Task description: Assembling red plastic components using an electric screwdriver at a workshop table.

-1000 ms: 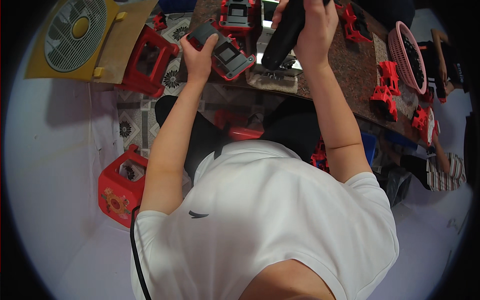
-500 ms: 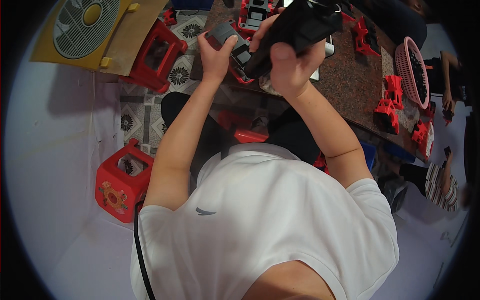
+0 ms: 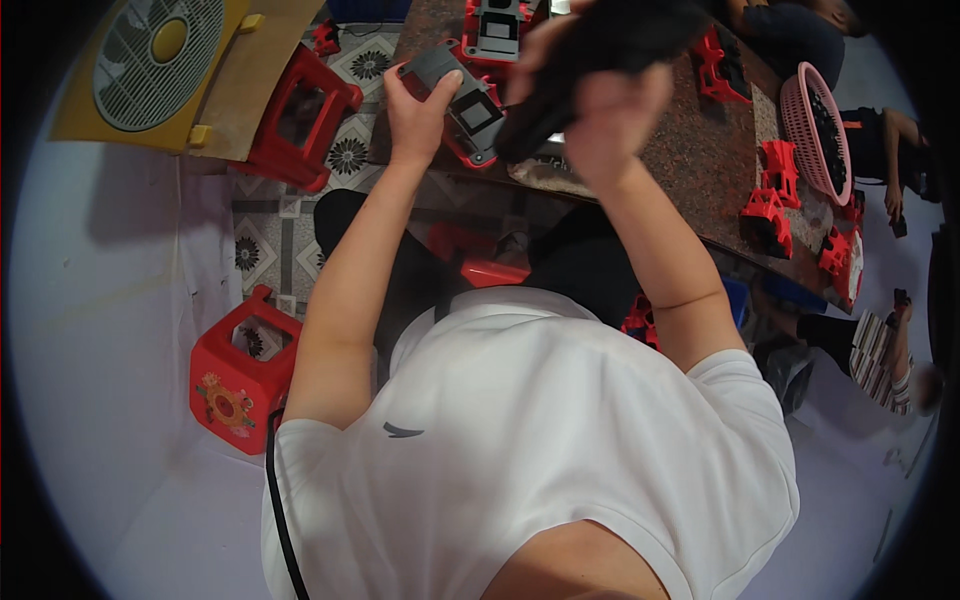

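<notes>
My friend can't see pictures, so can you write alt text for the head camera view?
Seen from above, a person in a white T-shirt holds a grey-and-red plastic part in the left hand and a black handheld tool in the right hand, over a brown stone table. Red plastic parts, a pink plastic basket and red plastic stools surround them.

No packages, labels, signs or screens.
</notes>
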Demonstrator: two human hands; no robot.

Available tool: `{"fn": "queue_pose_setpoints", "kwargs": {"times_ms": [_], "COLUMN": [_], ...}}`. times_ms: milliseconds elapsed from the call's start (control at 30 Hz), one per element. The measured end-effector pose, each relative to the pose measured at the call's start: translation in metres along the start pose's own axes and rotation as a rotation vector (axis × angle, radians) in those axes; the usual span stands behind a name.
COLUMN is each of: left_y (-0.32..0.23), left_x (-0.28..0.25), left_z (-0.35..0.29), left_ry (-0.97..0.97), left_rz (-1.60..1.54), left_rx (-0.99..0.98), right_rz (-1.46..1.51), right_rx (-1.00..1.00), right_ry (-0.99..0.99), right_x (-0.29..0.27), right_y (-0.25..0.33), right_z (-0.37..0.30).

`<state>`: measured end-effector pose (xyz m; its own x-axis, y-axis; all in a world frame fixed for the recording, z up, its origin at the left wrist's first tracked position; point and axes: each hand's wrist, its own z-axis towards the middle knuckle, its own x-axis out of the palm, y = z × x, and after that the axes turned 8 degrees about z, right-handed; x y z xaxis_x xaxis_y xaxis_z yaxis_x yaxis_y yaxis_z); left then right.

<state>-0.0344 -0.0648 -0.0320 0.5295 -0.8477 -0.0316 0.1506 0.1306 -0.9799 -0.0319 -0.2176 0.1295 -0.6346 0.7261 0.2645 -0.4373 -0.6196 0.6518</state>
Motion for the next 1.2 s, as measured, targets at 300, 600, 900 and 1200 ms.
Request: {"fn": "queue_pose_setpoints", "kwargs": {"times_ms": [300, 600, 900, 1200], "left_y": [-0.011, -0.018, -0.015, -0.021], "left_x": [0.004, 0.001, 0.008, 0.005], "left_z": [-0.003, -0.005, -0.003, -0.003], "left_ry": [0.023, 0.025, -0.007, 0.030], "left_rz": [-0.162, -0.148, -0.168, -0.209], "left_rx": [-0.129, -0.162, -0.143, -0.163], "right_rz": [-0.486, -0.259, -0.213, -0.135], "right_rx": [-0.177, 0.133, -0.325, -0.433], "right_ry": [0.062, -0.183, -0.215, -0.125], "right_x": [-0.072, -0.064, -0.024, -0.009], "right_y": [0.031, 0.033, -0.033, -0.089], "right_z": [-0.021, 0.006, 0.080, 0.094]}}
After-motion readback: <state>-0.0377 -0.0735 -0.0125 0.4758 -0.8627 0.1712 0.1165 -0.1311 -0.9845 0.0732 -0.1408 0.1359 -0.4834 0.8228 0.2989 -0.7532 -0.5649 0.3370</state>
